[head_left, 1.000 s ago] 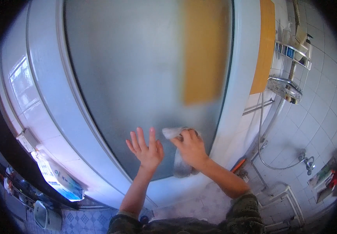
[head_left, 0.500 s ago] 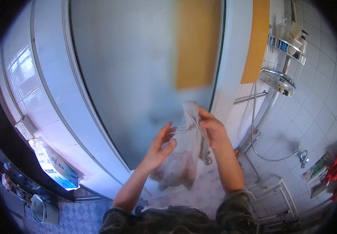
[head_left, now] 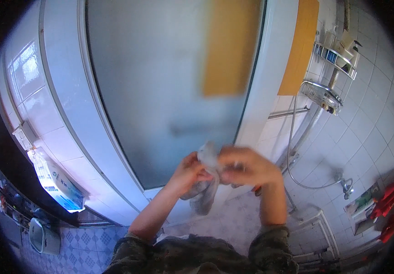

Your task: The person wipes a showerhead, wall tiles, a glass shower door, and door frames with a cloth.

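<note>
A thin, pale, crumpled plastic bag [head_left: 202, 201] hangs in front of me, its lower part bunched and greyish. My left hand [head_left: 188, 176] is closed round the bag's neck from the left, thumb and fingers pinching it. From the right, my right hand [head_left: 247, 166] reaches across to the gathered top of the bag, fingers curled against it. That hand is blurred by motion, so its fingertips do not show sharply. What the bag holds cannot be made out.
A frosted-glass door [head_left: 160, 91] in a white frame fills the middle. On the right tiled wall are wire shelves [head_left: 336, 57] with bottles, a shower hose [head_left: 313, 186] and red cloth [head_left: 388, 196]. At left hangs a white-and-blue packet [head_left: 57, 182]; a pale bin [head_left: 44, 236] stands lower down.
Both hands have come closer together and lower with the bag. My left hand, earlier spread beside it, now grips its neck. My right hand has turned inward over the top.
</note>
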Available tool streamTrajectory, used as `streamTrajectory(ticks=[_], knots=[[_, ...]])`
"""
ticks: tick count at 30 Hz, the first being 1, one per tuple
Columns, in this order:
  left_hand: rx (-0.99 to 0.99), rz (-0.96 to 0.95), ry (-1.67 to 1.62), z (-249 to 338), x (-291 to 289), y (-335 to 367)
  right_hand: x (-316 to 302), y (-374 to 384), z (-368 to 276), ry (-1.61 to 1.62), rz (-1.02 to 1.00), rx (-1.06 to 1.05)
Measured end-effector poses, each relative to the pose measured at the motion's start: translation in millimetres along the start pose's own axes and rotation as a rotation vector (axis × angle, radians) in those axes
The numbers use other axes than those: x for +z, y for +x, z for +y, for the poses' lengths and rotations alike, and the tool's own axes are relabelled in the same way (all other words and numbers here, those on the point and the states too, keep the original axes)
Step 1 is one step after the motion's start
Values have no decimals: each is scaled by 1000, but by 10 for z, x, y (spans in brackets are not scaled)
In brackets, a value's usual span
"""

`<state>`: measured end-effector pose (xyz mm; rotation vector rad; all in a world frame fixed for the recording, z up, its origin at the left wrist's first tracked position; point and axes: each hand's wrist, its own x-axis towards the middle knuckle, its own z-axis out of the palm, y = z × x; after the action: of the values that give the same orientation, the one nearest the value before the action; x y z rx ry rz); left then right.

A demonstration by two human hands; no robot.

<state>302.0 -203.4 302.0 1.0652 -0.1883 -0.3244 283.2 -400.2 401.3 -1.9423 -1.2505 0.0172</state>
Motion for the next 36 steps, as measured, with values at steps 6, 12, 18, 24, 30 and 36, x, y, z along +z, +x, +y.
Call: streamTrajectory(ticks=[6, 12, 18, 24, 30, 36], knots=[[21, -120, -520, -111, -82, 235, 553, -336, 293, -84, 338, -46], [-134, -125, -669, 40, -39, 201, 1008, -460, 695, 282, 772, 222], [65, -87, -274, 87, -293, 231, 1103, -577, 905, 665, 675, 341], [714, 320, 698, 382, -398, -190, 777, -464, 915, 872, 1309, 408], [1211, 604, 1117, 859, -652, -502, 325, 514, 490, 65, 1244, 1], [1389, 878, 1650, 1146, -1224, -554, -409, 1457, 433, -1003, 1356, -45]])
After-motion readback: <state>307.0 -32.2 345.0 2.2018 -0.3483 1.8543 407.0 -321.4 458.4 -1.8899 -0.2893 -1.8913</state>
